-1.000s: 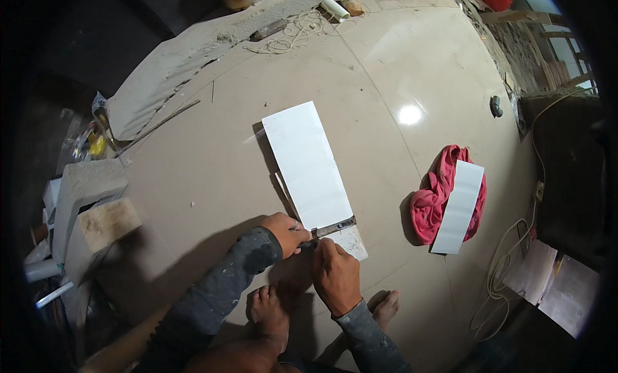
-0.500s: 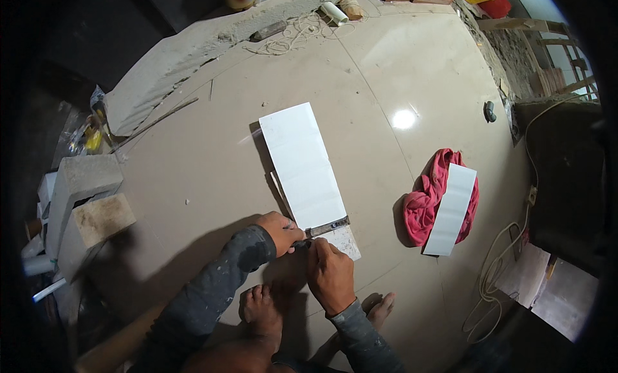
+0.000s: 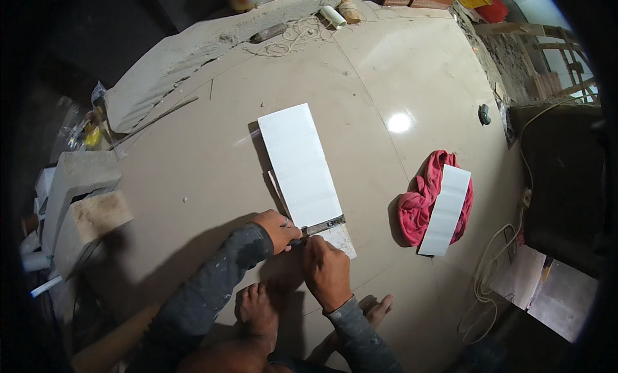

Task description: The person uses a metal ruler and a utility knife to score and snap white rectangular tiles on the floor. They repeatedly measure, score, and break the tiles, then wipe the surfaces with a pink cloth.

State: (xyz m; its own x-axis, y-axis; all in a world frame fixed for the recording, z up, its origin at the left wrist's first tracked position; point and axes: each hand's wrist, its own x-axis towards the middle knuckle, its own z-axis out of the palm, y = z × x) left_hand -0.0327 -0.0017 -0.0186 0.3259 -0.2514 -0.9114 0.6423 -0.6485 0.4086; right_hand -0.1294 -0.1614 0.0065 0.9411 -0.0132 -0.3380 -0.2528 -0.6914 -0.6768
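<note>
A long white tile (image 3: 299,163) lies on the floor in front of me, raised on something whose thin edge shows along its left side. Across its near end rests a narrow, worn metal bar (image 3: 324,226), like a ruler or square blade, dark at the right tip. My left hand (image 3: 277,230) is closed on the bar's left end. Just right of it, my right hand (image 3: 327,273) is closed in a pinch below the bar; what it grips is hidden. A small black part (image 3: 298,241) shows between the hands. Nearer than the bar, a speckled white surface (image 3: 339,239) sticks out.
To the right, a narrow white tile strip (image 3: 444,212) lies on a crumpled red cloth (image 3: 415,212). Blocks (image 3: 96,218) stand at left. String (image 3: 299,35) lies at the back near a concrete ledge (image 3: 180,64). A cable (image 3: 486,270) coils at right. My bare feet (image 3: 261,308) are close to the tile.
The whole view has shifted slightly. Both hands keep nearly the same place at the bar, and the tile lies as before.
</note>
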